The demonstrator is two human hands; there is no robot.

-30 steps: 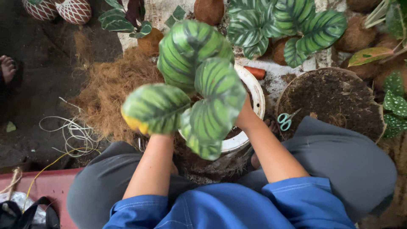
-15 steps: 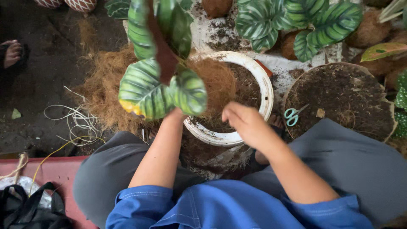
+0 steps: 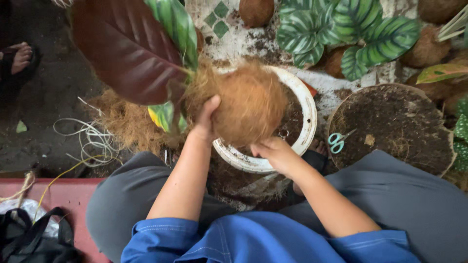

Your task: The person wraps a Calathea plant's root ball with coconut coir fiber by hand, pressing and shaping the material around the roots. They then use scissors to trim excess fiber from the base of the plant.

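My left hand point(image 3: 205, 121) grips a round ball of brown coconut fibre point(image 3: 246, 102) wrapped round the root of a striped-leaf plant. The plant is tipped over to the left, so a large maroon leaf underside point(image 3: 126, 51) and a green striped leaf point(image 3: 176, 27) face me. The ball hangs over a white round bowl point(image 3: 306, 112) with dark soil in it. My right hand point(image 3: 276, 153) touches the lower edge of the ball at the bowl's near rim, fingers curled on the fibre.
A pile of loose coconut fibre point(image 3: 122, 122) lies left of the bowl, with white string point(image 3: 87, 139) beside it. A round tray of soil point(image 3: 395, 126) with teal scissors point(image 3: 337, 141) sits at the right. Potted striped plants point(image 3: 341, 29) stand behind. Another person's sandalled foot point(image 3: 19, 56) is far left.
The plant has been tipped from upright onto its side, leaves swinging left and up. Its fibre-wrapped root ball now faces me, and my right hand has moved onto it.
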